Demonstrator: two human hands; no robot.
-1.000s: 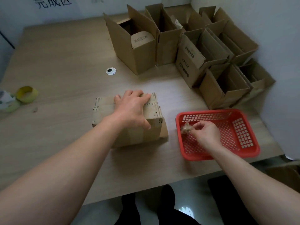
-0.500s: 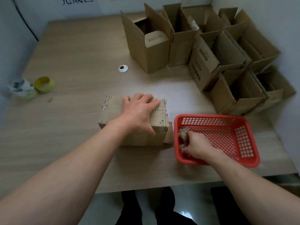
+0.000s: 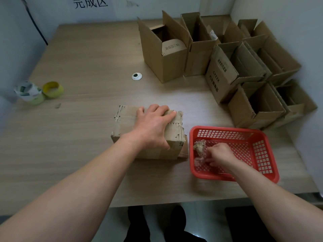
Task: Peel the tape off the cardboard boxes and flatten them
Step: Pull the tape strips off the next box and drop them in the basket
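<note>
Head view: wooden table (image 3: 87, 55) in white-walled corner, open boxes (image 3: 244, 70) rear right.

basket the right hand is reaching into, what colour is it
Red, with a grid of holes in its walls; the basket shows only in the head view.

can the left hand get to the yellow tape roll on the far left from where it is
Probably yes. The left hand lies flat on the closed brown cardboard box, and only bare wooden table lies between it and the yellow tape roll. It would have to let go of the box first.
</note>
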